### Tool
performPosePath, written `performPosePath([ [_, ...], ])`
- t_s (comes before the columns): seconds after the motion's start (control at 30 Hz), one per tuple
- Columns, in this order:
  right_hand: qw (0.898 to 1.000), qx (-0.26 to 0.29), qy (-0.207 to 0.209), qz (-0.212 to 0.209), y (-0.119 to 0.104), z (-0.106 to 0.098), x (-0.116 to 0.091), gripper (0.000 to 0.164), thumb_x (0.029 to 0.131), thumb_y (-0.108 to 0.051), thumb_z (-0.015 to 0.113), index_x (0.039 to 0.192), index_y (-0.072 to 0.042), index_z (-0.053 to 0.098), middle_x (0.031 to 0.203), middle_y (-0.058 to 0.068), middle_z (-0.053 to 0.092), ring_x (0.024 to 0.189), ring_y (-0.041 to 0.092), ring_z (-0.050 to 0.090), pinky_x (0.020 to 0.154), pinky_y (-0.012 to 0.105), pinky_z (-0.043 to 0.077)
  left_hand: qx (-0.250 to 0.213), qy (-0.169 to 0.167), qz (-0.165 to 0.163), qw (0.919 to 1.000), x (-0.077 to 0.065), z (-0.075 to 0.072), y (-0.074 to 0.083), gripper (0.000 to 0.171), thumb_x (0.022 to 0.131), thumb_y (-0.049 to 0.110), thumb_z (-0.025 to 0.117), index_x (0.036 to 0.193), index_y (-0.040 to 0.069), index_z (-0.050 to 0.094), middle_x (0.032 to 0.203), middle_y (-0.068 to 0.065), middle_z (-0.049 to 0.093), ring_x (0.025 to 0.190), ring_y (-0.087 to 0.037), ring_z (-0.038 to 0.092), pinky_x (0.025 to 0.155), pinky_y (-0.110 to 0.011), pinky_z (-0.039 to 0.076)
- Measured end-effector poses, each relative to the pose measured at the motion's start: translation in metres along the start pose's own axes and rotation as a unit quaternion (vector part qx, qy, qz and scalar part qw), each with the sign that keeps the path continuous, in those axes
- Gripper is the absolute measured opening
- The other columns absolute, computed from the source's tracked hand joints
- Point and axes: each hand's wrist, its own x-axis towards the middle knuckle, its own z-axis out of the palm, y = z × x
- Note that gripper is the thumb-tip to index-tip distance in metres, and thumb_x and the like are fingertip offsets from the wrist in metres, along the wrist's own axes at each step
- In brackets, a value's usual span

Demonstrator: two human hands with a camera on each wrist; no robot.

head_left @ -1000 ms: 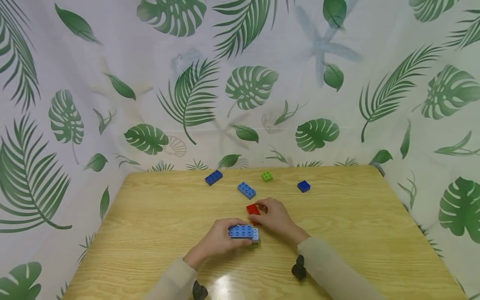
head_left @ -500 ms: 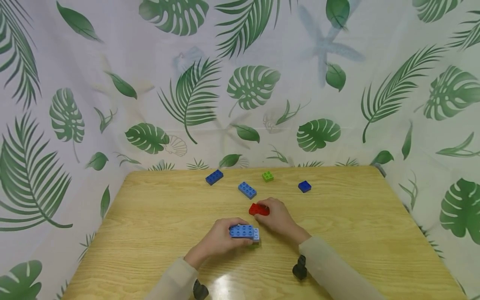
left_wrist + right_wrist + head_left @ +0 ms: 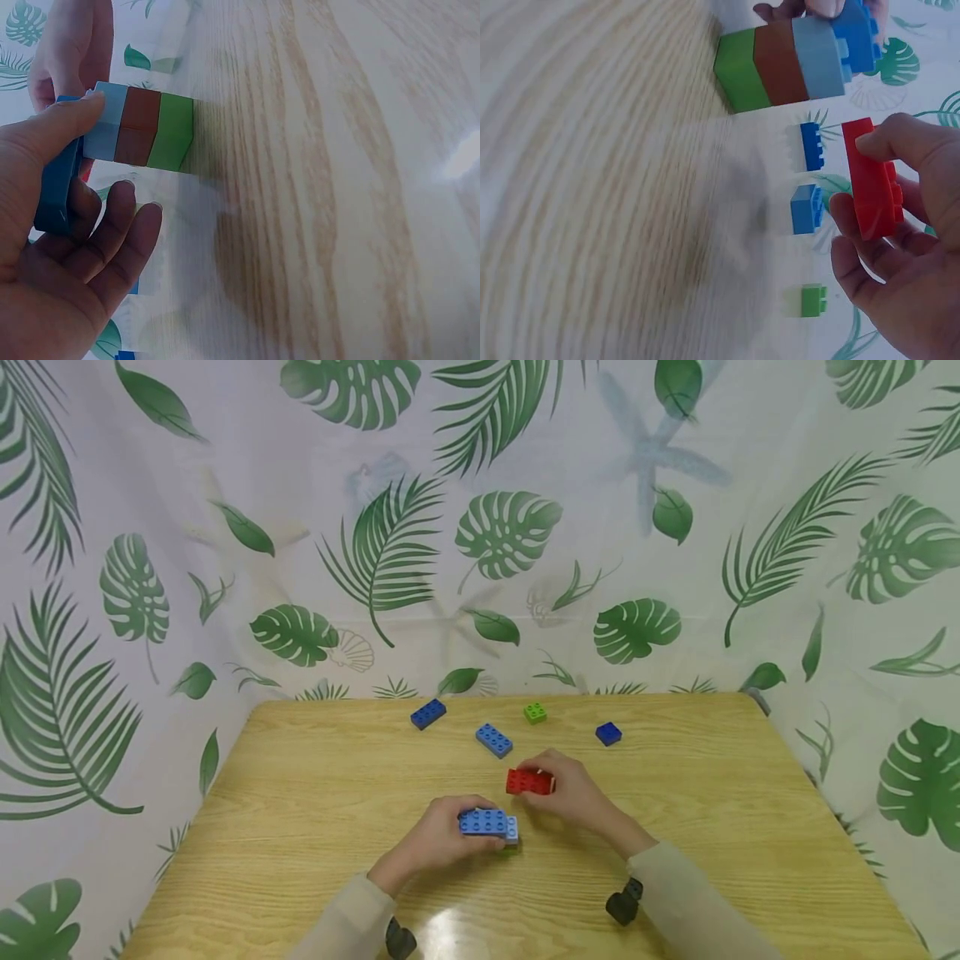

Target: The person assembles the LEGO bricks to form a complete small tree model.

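The table (image 3: pixel 300 793) looks like smooth grained wood, glossy where light strikes. Above it, the red brick (image 3: pixel 871 184) is smooth, shiny plastic, like the stack of bricks (image 3: pixel 782 64); behind the table, the curtain (image 3: pixel 420 668) is matt cloth.

No text, label or number can be read.

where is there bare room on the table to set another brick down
The table is bare left of the left hand, and right of the right sleeve and small blue brick. Mid-table is crowded: the held stack, the right hand with its red brick, and loose bricks behind.
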Motion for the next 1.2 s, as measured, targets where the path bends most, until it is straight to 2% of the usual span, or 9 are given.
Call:
performPosePath([
  [0.1,1.000,0.002,-0.009,-0.018,-0.003,-0.003,-0.007,0.037,0.092,-0.016,0.081,0.127,-0.010,0.073,0.116,0.004,0.069,0.096,0.015,0.058,0.080,0.027,0.051,0.004,-0.003,-0.002,1.0000,0.000,0.000,0.000,0.049,0.089,0.038,0.086,0.131,0.017,0.072,0.131,-0.004,0.072,0.111,-0.016,0.064,0.098,-0.042,0.052],
  [0.27,0.999,0.009,-0.025,-0.019,-0.009,-0.007,-0.014,0.037,0.091,-0.017,0.080,0.127,-0.012,0.073,0.116,0.001,0.068,0.096,0.015,0.057,0.079,0.026,0.052,0.006,-0.003,-0.001,1.0000,0.000,0.000,0.000,0.049,0.089,0.039,0.086,0.131,0.016,0.072,0.131,-0.004,0.071,0.110,-0.017,0.063,0.098,-0.042,0.052],
  [0.77,0.997,0.029,-0.061,-0.037,-0.017,-0.010,-0.032,0.033,0.090,-0.011,0.078,0.122,-0.015,0.074,0.116,0.002,0.069,0.100,0.017,0.060,0.084,0.025,0.054,-0.008,-0.010,0.000,0.9999,-0.002,-0.001,0.003,0.045,0.091,0.035,0.085,0.130,0.017,0.071,0.128,-0.003,0.072,0.110,-0.017,0.063,0.098,-0.042,0.054],
  [1.2,0.994,0.036,-0.088,-0.055,-0.018,-0.006,-0.036,0.031,0.091,-0.014,0.079,0.121,-0.017,0.074,0.115,-0.001,0.068,0.100,0.016,0.059,0.085,0.026,0.053,-0.014,-0.001,0.017,0.9997,-0.002,0.000,0.001,0.042,0.090,0.032,0.086,0.127,0.016,0.073,0.121,-0.001,0.074,0.102,-0.013,0.064,0.090,-0.030,0.053],
])
